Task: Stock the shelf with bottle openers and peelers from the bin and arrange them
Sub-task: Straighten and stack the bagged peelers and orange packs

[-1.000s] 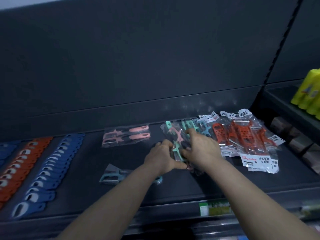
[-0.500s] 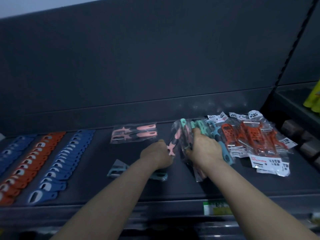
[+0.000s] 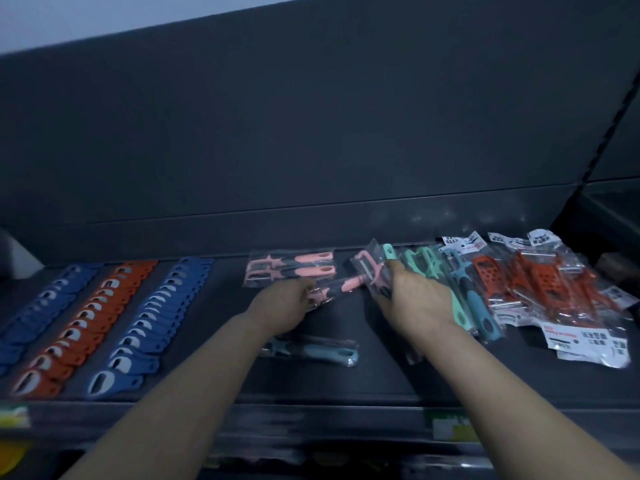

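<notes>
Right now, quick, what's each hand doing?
Left hand: grips a pink-handled peeler in a clear plastic bag.
Right hand: grips a stack of clear-bagged pink and teal peelers.

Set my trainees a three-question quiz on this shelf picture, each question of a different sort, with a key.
1. True or false: the row of orange bottle openers lies between two blue rows.
2. What does the left hand hold? A) a pink-handled peeler packet B) a blue bottle opener C) nothing
3. Fill in: the orange peeler packets lie to the ___ of the right hand.
Key: 1 true; 2 A; 3 right.
</notes>
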`<action>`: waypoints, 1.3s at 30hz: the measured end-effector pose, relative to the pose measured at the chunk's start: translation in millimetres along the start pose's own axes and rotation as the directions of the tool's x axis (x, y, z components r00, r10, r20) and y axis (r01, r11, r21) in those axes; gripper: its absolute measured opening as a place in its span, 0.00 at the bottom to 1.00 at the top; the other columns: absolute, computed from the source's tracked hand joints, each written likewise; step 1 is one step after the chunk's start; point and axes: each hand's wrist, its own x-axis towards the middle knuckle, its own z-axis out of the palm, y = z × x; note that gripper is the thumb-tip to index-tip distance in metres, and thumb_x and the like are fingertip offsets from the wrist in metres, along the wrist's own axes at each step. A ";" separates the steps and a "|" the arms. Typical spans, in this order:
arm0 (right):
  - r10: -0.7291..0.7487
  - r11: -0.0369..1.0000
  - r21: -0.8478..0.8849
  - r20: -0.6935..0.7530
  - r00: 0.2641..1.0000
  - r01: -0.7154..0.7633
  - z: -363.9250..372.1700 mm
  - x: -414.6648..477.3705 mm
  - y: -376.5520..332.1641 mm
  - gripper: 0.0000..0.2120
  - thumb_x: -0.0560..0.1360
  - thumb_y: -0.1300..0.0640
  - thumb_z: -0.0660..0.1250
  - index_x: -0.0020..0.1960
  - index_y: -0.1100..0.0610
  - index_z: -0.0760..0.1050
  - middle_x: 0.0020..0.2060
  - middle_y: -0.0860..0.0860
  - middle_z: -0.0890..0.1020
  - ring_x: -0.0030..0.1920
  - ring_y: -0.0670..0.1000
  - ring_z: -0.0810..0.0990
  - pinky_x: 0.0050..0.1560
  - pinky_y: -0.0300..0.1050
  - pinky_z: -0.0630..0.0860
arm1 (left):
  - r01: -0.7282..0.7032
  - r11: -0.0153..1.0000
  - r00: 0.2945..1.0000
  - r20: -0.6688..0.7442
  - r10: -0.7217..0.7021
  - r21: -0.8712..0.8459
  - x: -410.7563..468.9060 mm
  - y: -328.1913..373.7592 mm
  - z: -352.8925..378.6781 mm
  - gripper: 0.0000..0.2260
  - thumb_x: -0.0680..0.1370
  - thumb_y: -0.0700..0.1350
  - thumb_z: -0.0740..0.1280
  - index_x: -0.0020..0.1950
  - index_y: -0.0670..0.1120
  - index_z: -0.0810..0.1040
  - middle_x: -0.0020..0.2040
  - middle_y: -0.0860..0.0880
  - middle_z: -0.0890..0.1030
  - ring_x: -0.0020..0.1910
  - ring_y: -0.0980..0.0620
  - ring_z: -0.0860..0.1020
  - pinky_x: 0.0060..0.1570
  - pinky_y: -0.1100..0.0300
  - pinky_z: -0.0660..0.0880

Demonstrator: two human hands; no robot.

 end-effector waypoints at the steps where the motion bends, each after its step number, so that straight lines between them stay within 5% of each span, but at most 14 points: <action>1: -0.003 1.000 0.006 0.005 1.000 0.003 -0.3 0.3 -4.3 0.19 0.77 0.45 0.62 0.64 0.51 0.65 0.52 0.52 0.81 0.52 0.58 0.81 0.42 0.46 0.69 | 0.023 1.000 1.000 -0.017 -0.023 -0.013 -0.1 -7.8 -1.3 0.14 0.80 0.43 0.58 0.64 0.49 0.75 0.60 0.44 0.80 0.59 0.43 0.77 0.55 0.53 0.74; 5: 0.009 0.999 0.033 -0.002 1.000 -0.009 3.3 3.1 -18.3 0.20 0.78 0.45 0.61 0.65 0.52 0.62 0.53 0.54 0.81 0.53 0.57 0.80 0.43 0.47 0.70 | 0.015 0.994 0.997 -0.076 -0.023 -0.112 -1.4 -18.6 0.2 0.12 0.78 0.52 0.64 0.60 0.49 0.74 0.54 0.50 0.81 0.53 0.49 0.78 0.52 0.54 0.75; 10: 0.050 0.994 0.096 0.025 0.998 -0.052 6.7 6.8 -28.3 0.21 0.78 0.50 0.60 0.68 0.51 0.61 0.56 0.55 0.80 0.55 0.59 0.79 0.49 0.50 0.73 | 0.002 0.984 1.000 -0.007 -0.003 -0.180 1.6 -34.6 4.4 0.07 0.79 0.44 0.61 0.53 0.51 0.78 0.49 0.51 0.82 0.50 0.49 0.79 0.50 0.55 0.76; 12: 0.064 0.994 0.092 0.026 0.998 -0.066 8.3 7.3 -32.6 0.20 0.78 0.50 0.61 0.68 0.50 0.61 0.56 0.54 0.80 0.55 0.58 0.79 0.49 0.50 0.73 | -0.022 0.979 1.000 -0.026 0.018 -0.202 0.8 -43.1 0.3 0.07 0.78 0.51 0.64 0.53 0.52 0.78 0.49 0.53 0.82 0.50 0.53 0.79 0.50 0.55 0.75; 14: 0.075 0.993 0.093 0.035 0.997 -0.078 12.2 6.9 -38.9 0.20 0.77 0.49 0.61 0.67 0.50 0.62 0.57 0.54 0.80 0.56 0.58 0.79 0.48 0.49 0.72 | -0.059 0.960 0.998 -0.014 0.058 -0.274 -2.9 -43.1 -5.5 0.16 0.70 0.61 0.71 0.52 0.54 0.78 0.47 0.58 0.80 0.47 0.58 0.78 0.48 0.58 0.76; 16: 0.085 0.990 0.111 0.059 0.995 -0.092 17.9 5.5 -46.4 0.20 0.77 0.48 0.61 0.67 0.50 0.62 0.58 0.53 0.79 0.57 0.57 0.79 0.49 0.49 0.72 | -0.155 0.977 0.985 0.051 0.164 -0.149 -4.2 -36.5 -6.1 0.24 0.64 0.66 0.74 0.54 0.54 0.78 0.48 0.58 0.79 0.47 0.58 0.77 0.48 0.59 0.75; 18: 0.092 0.988 0.118 0.079 0.993 -0.101 23.3 4.0 -51.9 0.20 0.78 0.48 0.60 0.68 0.50 0.62 0.60 0.53 0.79 0.58 0.57 0.78 0.51 0.50 0.72 | -0.305 0.952 0.951 0.064 0.303 0.021 -2.9 -32.3 -1.4 0.22 0.68 0.61 0.73 0.56 0.50 0.79 0.50 0.54 0.79 0.48 0.54 0.77 0.48 0.56 0.76; 21: 0.109 0.985 0.125 0.070 0.992 -0.117 24.2 3.7 -56.0 0.20 0.78 0.49 0.60 0.68 0.48 0.62 0.61 0.53 0.78 0.58 0.57 0.78 0.52 0.51 0.72 | -0.399 0.917 0.916 0.024 0.399 -0.020 -0.8 -42.8 -5.0 0.10 0.75 0.47 0.66 0.53 0.45 0.81 0.46 0.48 0.82 0.45 0.49 0.79 0.46 0.55 0.76; 26: 0.082 0.984 0.152 0.045 0.996 -0.088 17.6 3.8 -66.5 0.20 0.78 0.49 0.61 0.68 0.48 0.63 0.61 0.52 0.78 0.60 0.57 0.77 0.50 0.49 0.71 | -0.195 0.925 0.972 0.065 0.228 -0.327 3.3 -81.3 -9.7 0.16 0.76 0.49 0.69 0.64 0.49 0.77 0.55 0.51 0.81 0.52 0.54 0.79 0.56 0.57 0.75; 30: 0.086 0.984 0.153 0.071 0.994 -0.096 20.8 4.5 -72.3 0.21 0.77 0.48 0.64 0.67 0.50 0.65 0.59 0.52 0.79 0.59 0.56 0.77 0.51 0.48 0.71 | -0.221 0.939 0.967 0.064 0.245 -0.263 -3.1 -97.4 -5.9 0.31 0.67 0.54 0.77 0.68 0.51 0.72 0.60 0.54 0.75 0.56 0.57 0.75 0.58 0.60 0.73; 33: 0.089 0.983 0.154 0.091 0.992 -0.102 21.6 4.7 -73.8 0.20 0.76 0.49 0.65 0.65 0.52 0.66 0.59 0.53 0.79 0.59 0.57 0.77 0.50 0.48 0.71 | -0.246 0.947 0.968 -0.001 0.251 -0.209 -8.2 -104.5 -2.5 0.27 0.70 0.53 0.76 0.66 0.51 0.75 0.58 0.53 0.78 0.54 0.56 0.77 0.58 0.58 0.74; 37: 0.109 0.979 0.167 0.078 0.991 -0.121 24.1 6.4 -73.3 0.14 0.76 0.50 0.65 0.60 0.51 0.70 0.57 0.50 0.80 0.57 0.56 0.77 0.50 0.48 0.73 | -0.077 0.871 0.994 0.029 0.104 -0.485 -9.0 -111.9 -2.5 0.21 0.72 0.50 0.75 0.63 0.49 0.78 0.47 0.55 0.83 0.44 0.60 0.80 0.53 0.63 0.76; 39: 0.103 0.984 0.140 0.051 0.993 -0.110 25.3 7.8 -77.4 0.13 0.76 0.50 0.65 0.59 0.50 0.70 0.56 0.50 0.80 0.57 0.55 0.78 0.49 0.48 0.73 | -0.107 0.908 0.994 -0.007 0.113 -0.405 -8.9 -116.4 -2.9 0.21 0.71 0.52 0.75 0.63 0.50 0.78 0.51 0.56 0.81 0.44 0.60 0.78 0.51 0.63 0.75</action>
